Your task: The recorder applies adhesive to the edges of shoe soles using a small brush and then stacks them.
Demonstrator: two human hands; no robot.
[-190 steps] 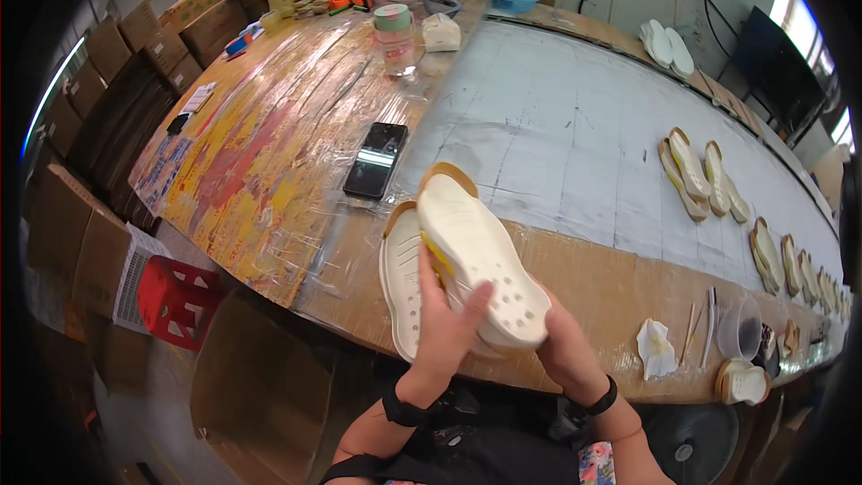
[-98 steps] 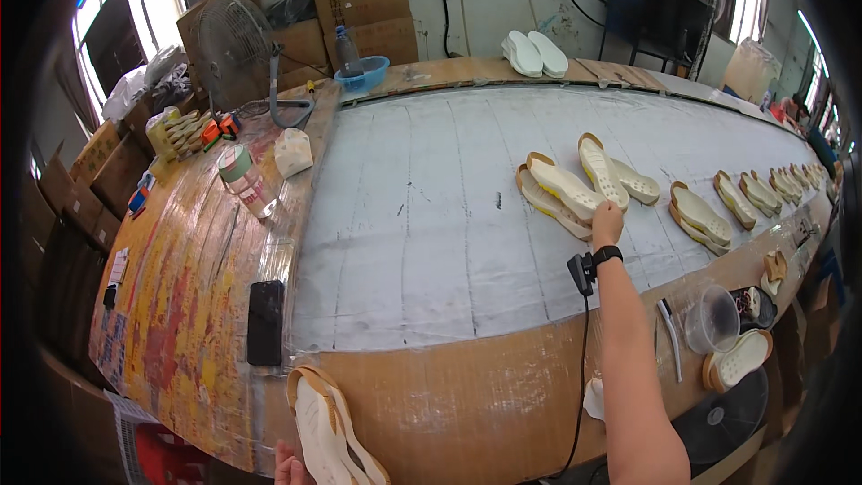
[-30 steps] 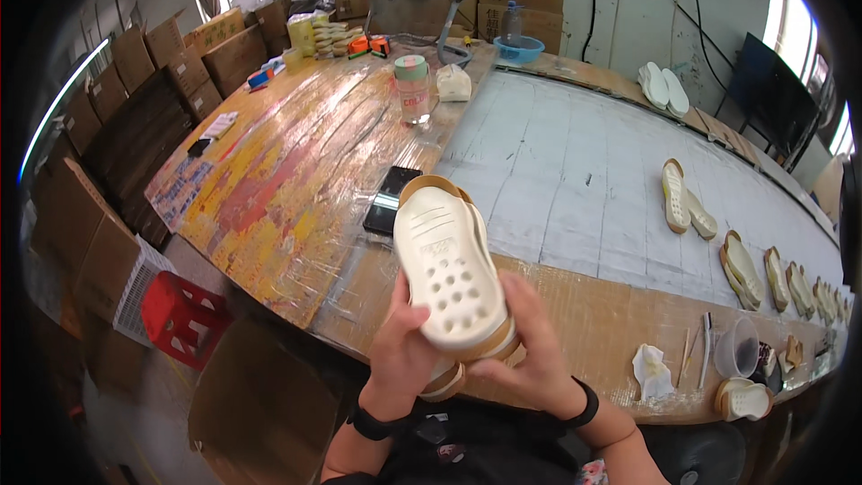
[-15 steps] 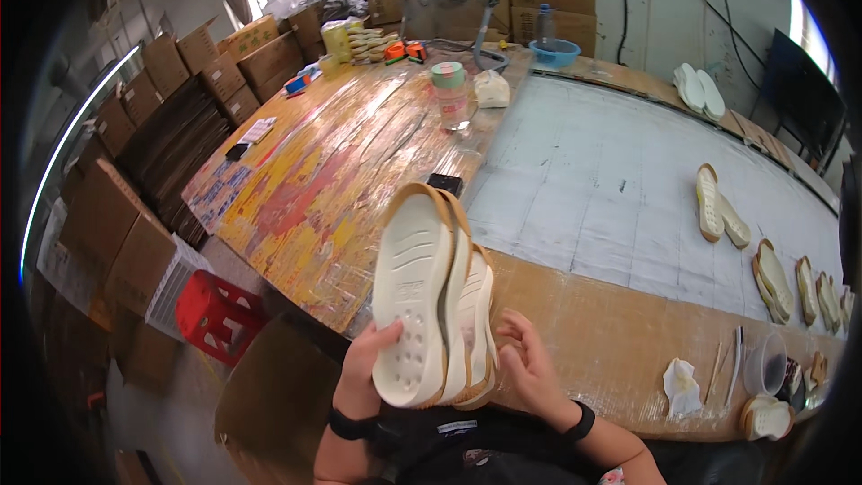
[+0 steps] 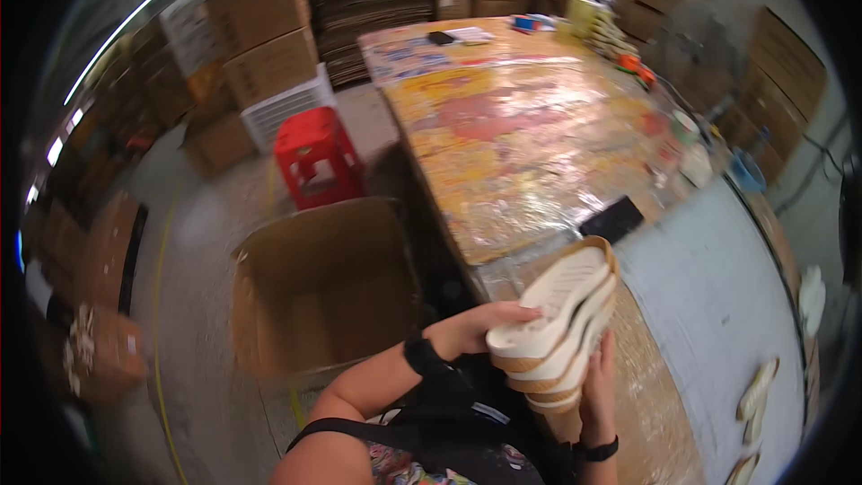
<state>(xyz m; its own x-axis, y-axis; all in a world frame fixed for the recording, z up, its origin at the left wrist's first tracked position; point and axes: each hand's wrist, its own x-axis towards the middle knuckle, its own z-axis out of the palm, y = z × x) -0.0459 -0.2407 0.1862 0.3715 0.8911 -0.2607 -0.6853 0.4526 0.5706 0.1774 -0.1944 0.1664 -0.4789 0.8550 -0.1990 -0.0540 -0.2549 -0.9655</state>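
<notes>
A stack of several cream shoe soles (image 5: 561, 301) with tan edges is tilted in front of my body, over the table's near edge. My left hand (image 5: 489, 321) grips the stack at its near left end, thumb on the perforated top face. Pressed along the right side of the soles is my right hand (image 5: 600, 386), its fingers pointing up and partly hidden behind them. Just beyond the stack lies a dark phone-like slab (image 5: 612, 218) on the table.
An open cardboard box (image 5: 328, 292) stands on the floor to my left, with a red stool (image 5: 316, 157) behind it. The film-covered table (image 5: 503, 126) stretches ahead. More soles (image 5: 759, 391) lie on the pale work surface (image 5: 718, 287) at right.
The view has swung left, bringing the cardboard box into sight. My right hand, apart from the soles before, now holds their right side. The stack has tipped over to the right.
</notes>
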